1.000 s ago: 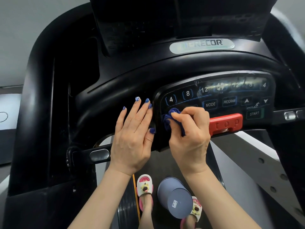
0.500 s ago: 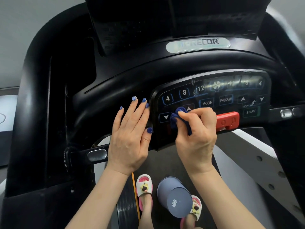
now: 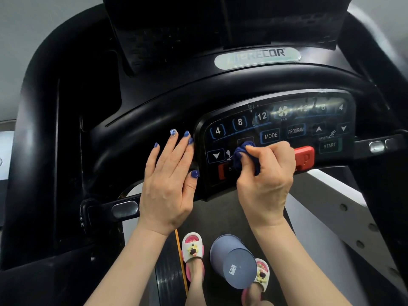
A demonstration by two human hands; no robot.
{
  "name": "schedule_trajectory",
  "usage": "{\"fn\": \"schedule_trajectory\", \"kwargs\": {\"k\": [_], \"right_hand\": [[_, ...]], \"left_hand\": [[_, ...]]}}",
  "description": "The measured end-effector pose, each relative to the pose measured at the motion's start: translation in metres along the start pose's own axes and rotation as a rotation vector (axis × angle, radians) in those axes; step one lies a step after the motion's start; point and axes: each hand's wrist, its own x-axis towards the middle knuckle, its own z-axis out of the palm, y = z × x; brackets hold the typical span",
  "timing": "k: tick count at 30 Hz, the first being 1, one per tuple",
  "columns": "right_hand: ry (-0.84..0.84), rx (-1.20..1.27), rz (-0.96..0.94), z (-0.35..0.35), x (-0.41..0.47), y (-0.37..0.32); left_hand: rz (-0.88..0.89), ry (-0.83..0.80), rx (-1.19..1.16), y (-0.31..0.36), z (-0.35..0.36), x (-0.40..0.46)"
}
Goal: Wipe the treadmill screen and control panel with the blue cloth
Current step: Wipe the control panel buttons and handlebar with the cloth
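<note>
While our right hand (image 3: 265,180) pinches the blue cloth (image 3: 241,156) against the control panel (image 3: 276,133), our flat left hand (image 3: 170,184) rests beside its edge; a gray cup (image 3: 234,261) lies below.

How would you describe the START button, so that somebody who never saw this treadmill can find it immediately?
Look at the black control panel below the PRECOR badge. Go to its right end, past the right hand holding the blue cloth, beyond the big red stop button. The START button lies there, under the speed arrows; it alone has a green outline, while MODE and PROGRAM are outlined in blue.
</note>
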Motion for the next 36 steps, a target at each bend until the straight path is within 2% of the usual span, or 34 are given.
{"fn": "schedule_trajectory", "kwargs": {"k": [3,8,12,18,23,36], "right_hand": [[0.050,0.014,0.030,0.006,0.011,-0.004],[-0.021,0.029,-0.032,-0.002,-0.001,0.003],[0.033,0.071,0.002,0.008,0.005,-0.009],[-0.055,0.043,-0.103,0.006,-0.009,-0.010],[-0.020,0.116,-0.139,0.017,-0.001,-0.017],[-0.083,0.148,-0.241,0.022,0.005,-0.030]], "left_hand": [[0.000,0.000,0.009,0.000,0.000,0.000],[0.000,0.002,0.002,0.001,0.001,0.000],[-0.001,-0.006,0.010,0.001,0.000,0.000],[0.001,-0.018,0.032,0.001,0.000,0.001],[0.021,-0.012,0.062,0.000,0.001,0.000],[0.015,-0.006,0.024,0.001,0.000,-0.001]]}}
